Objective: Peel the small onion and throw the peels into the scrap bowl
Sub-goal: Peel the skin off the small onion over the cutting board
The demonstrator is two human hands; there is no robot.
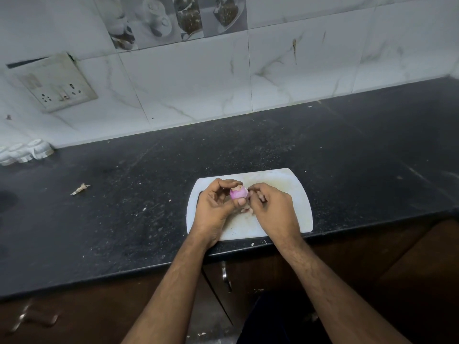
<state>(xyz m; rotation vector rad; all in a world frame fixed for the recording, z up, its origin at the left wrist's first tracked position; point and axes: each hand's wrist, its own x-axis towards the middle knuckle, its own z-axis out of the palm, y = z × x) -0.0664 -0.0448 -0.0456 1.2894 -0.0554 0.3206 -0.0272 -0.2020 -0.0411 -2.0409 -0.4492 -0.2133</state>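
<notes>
Now the left hand (215,204) is pinching the small onion (238,192); the right hand (270,207), just beside, is nipping skin at its side.

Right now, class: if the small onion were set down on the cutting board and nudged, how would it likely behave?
The small onion looks rounded, so it would probably roll rather than sit still on the flat cutting board. Its exposed purple surface looks smooth, so perhaps slippery. The left hand holds it between fingertips and thumb while the right hand picks at its skin, suggesting it is light and firm.

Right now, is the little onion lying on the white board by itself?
No, the left hand holds the onion up above the cutting board.
</notes>
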